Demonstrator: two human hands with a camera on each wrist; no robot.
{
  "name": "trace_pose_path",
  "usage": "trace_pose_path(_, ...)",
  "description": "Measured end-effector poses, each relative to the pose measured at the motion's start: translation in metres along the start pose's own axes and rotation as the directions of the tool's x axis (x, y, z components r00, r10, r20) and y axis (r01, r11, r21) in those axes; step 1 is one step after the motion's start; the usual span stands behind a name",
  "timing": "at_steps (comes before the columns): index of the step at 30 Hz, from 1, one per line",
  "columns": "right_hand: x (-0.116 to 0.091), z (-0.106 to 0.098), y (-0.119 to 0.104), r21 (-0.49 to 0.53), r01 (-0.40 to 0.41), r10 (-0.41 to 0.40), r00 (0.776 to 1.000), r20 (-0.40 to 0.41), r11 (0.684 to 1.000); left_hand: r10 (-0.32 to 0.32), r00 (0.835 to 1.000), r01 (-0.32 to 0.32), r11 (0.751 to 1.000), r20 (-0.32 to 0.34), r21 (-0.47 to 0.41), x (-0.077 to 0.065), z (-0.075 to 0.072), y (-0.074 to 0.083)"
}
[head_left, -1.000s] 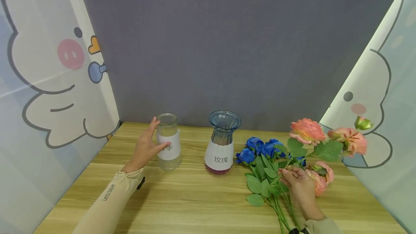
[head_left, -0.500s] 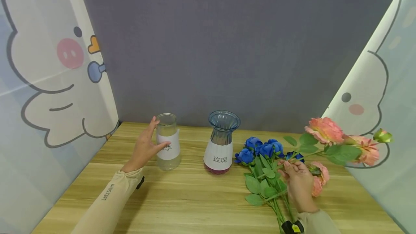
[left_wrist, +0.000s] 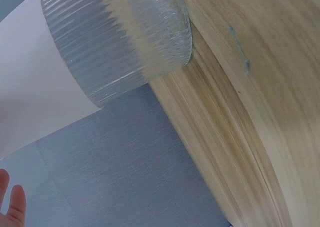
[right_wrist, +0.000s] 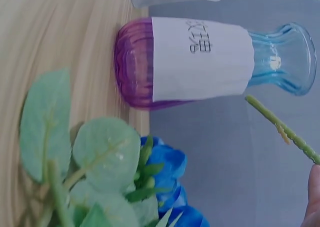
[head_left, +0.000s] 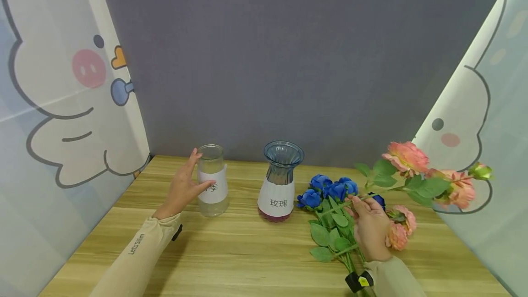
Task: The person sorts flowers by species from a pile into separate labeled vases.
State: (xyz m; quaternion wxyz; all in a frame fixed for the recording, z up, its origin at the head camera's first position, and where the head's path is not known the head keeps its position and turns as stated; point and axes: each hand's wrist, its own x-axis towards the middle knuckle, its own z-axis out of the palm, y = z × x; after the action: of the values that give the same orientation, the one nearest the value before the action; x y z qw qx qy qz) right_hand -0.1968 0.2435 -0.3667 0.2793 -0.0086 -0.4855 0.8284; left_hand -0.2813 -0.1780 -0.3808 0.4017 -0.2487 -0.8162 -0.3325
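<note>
In the head view my left hand (head_left: 183, 189) is beside a clear glass vase (head_left: 212, 207) with a white paper label. Its thumb lies in front of the label and its fingers are spread; contact with the glass cannot be told. My right hand (head_left: 371, 228) pinches the green stem of a pink artificial flower (head_left: 406, 156), which has two blooms and a bud pointing right. The cut end of that stem (right_wrist: 280, 124) shows in the right wrist view, below the neck of a blue-and-purple glass vase (right_wrist: 135, 64) with a labelled paper band.
Blue artificial roses (head_left: 336, 189) with green leaves (head_left: 323, 237) lie on the wooden table (head_left: 231, 260), right of the blue vase. Another pink flower (head_left: 399, 233) lies beyond my right hand. A grey panel (head_left: 264, 58) stands behind, with printed curtains (head_left: 62, 95) at the sides.
My right hand has moved up and left, lifting the pink flower away from the bunch, and its stem has swung to point left. The left hand keeps its place.
</note>
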Motion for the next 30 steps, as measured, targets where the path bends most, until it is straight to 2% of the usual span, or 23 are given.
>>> trace_pose_path(1,0.0,0.001,0.002,-0.003,0.019,-0.019,1.0,0.014,1.0,0.0,1.0,0.0,1.0,0.001,-0.001,0.0,0.0,0.0)
trace_pose_path(2,0.007,-0.006,0.012,0.062,0.045,-0.049,0.997,0.063,0.997,0.002,1.0,-0.002,1.0,0.002,-0.001,-0.001,0.0,0.0)
trace_pose_path(4,0.007,-0.005,0.014,0.102,0.089,-0.098,0.991,0.094,0.991,0.011,1.0,-0.011,1.0,0.001,-0.002,-0.001,0.0,0.0)
trace_pose_path(8,0.005,0.003,0.015,0.194,0.133,-0.155,0.983,0.102,0.972,0.033,0.999,-0.033,0.999,0.004,-0.005,0.001,0.002,0.0)
trace_pose_path(9,-0.003,0.015,0.007,0.143,0.14,-0.15,0.987,0.061,0.98,0.035,0.999,-0.035,0.999,0.008,-0.007,0.001,0.003,0.0)
trace_pose_path(11,-0.004,0.022,0.006,0.139,0.134,-0.142,0.989,0.049,0.981,0.022,0.999,-0.022,1.0,0.024,-0.016,0.001,0.004,0.0)
trace_pose_path(16,-0.009,0.036,0.009,0.112,0.115,-0.124,0.989,0.082,0.987,-0.008,0.999,0.01,0.999,0.04,-0.044,-0.001,0.003,-0.002)
trace_pose_path(24,-0.015,0.057,0.014,0.128,0.103,-0.121,0.983,0.137,0.986,0.003,0.999,0.0,0.998,0.044,-0.063,-0.002,-0.001,-0.001)
trace_pose_path(30,-0.021,0.071,0.017,0.146,0.12,-0.15,0.965,0.215,0.982,-0.047,0.997,0.05,0.997,0.063,-0.05,-0.004,-0.003,0.003)
